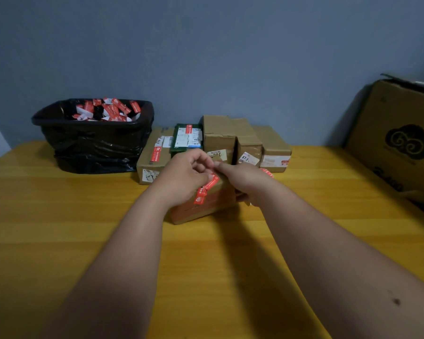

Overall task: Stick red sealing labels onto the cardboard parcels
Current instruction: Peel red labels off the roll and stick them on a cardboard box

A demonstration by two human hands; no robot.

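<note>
Dim, flat room light with a bluish cast. Soft shadows of the forearms fall on the yellow table (59, 228) beneath them. The whole view is slightly blurred, and the table's edges bow outward from wide-angle distortion.

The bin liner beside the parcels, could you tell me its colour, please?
The bin liner is glossy black, seen in the head view.

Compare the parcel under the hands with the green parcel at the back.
The front parcel is plain brown cardboard; the green parcel is dark green. The front one has its red label only partly stuck, held by both hands; the green one's red label lies flat, untouched. Both sit on the table.
</note>
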